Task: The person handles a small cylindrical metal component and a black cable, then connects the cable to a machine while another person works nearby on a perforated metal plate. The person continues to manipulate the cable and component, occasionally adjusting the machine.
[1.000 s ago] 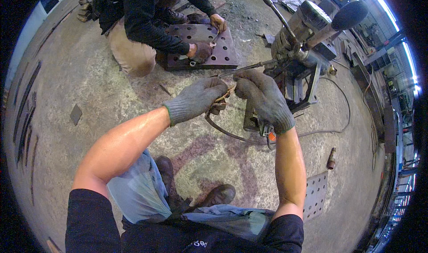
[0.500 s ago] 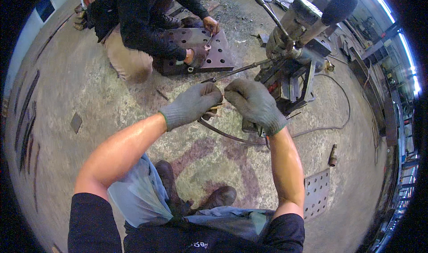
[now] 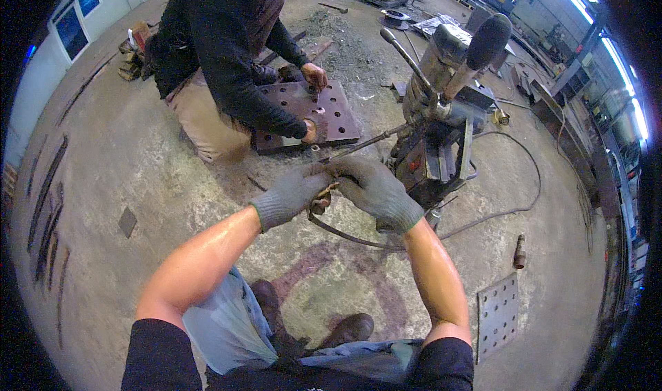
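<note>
Grey knitted gloves cover both my hands, which meet in front of me at the middle of the view. My left hand is closed, its fingers bunched against those of the other hand. My right hand is also closed and presses in from the right. A small brownish-yellow piece shows just under the fingers; its kind is too small to tell. Just beyond the hands stands a drill press-like machine with a black-topped motor and levers. One long rod handle reaches from it to near my fingertips.
A kneeling co-worker handles a tool on a thick drilled plate. A thinner perforated plate and a metal cylinder fitting lie at right. A cable loops over the floor. Dark metal strips lie left.
My hands have come together, the right one moving left against the left one. The view has tilted up, showing more of the far workshop.
</note>
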`<action>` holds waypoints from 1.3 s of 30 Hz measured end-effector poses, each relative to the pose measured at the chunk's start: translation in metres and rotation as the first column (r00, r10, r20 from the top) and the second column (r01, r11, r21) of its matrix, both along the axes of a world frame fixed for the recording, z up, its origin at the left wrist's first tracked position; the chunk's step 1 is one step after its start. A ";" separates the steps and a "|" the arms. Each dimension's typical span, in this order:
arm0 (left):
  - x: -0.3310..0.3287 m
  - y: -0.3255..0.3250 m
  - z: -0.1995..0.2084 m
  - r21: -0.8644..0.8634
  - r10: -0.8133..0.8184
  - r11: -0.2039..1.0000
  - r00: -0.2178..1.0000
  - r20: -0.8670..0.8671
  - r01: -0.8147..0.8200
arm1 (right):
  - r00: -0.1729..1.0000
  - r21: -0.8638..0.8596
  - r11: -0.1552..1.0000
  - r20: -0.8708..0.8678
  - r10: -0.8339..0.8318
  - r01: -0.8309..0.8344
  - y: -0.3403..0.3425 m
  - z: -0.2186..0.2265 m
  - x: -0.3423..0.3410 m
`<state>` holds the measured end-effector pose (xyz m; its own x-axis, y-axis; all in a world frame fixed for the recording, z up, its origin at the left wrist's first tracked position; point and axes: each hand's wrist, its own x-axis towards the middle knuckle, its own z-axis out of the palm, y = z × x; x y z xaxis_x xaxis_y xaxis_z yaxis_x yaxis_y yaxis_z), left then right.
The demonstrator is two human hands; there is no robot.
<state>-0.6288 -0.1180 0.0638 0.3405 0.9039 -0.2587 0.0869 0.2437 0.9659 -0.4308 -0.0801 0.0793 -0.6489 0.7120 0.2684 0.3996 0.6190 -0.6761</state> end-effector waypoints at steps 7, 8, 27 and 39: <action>-0.005 0.007 -0.008 0.185 -0.027 0.981 0.983 -0.181 0.061 | 0.968 0.055 0.994 0.228 -0.101 0.091 0.000 0.009 -0.003; -0.005 0.005 -0.011 0.194 -0.031 0.978 0.973 -0.228 0.077 | 0.960 0.031 0.994 0.260 -0.107 0.102 -0.003 0.009 -0.003; -0.014 0.006 0.005 0.430 0.235 0.901 0.894 -0.383 -0.053 | 0.993 -0.593 0.803 -0.118 -0.015 -0.058 -0.015 -0.032 -0.025; -0.011 0.004 0.009 0.471 0.324 0.867 0.901 -0.290 -0.161 | 0.920 -0.633 0.762 -0.367 -0.135 -0.141 -0.015 -0.044 -0.032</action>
